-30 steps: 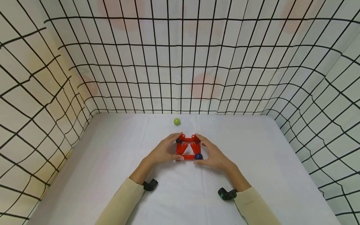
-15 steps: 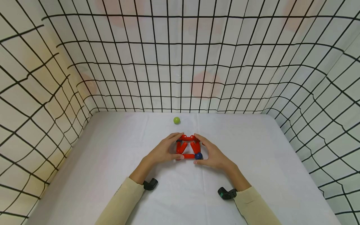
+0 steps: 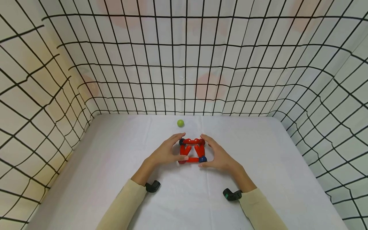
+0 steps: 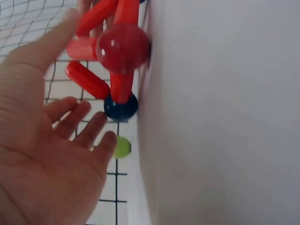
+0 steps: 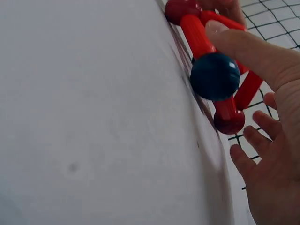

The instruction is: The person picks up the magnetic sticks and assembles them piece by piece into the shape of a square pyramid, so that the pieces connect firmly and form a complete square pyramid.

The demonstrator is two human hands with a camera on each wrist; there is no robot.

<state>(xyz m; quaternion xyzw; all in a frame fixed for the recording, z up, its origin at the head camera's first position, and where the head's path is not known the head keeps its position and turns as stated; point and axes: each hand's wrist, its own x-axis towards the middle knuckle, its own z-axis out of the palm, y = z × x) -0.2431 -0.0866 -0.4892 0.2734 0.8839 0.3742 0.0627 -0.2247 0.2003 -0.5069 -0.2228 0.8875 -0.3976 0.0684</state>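
Between the two hands, a square frame of magnetic building rods (image 3: 192,159) and balls lies on the white surface. Dark blue balls mark its back left (image 4: 121,106) and front right (image 5: 215,76); red balls mark its front left (image 4: 123,48) and back right (image 5: 229,121). More red rods slant up from the corners. My left hand (image 3: 166,154) is spread beside the left side, its thumb near the front left ball and its fingers apart from the frame. My right hand (image 3: 222,157) curves loosely round the right side, thumb near the front blue ball, fingertips near the back red one.
A small green ball (image 3: 180,123) lies behind the frame, near the back edge of the white table (image 3: 138,134). Black netting (image 3: 184,67) stands round the back and both sides. Each wrist carries a small black camera.
The fingers of both hands have moved outward from the frame's back corners. The two upper rods at the back, steeper at first, now lean inward, low above the back side.
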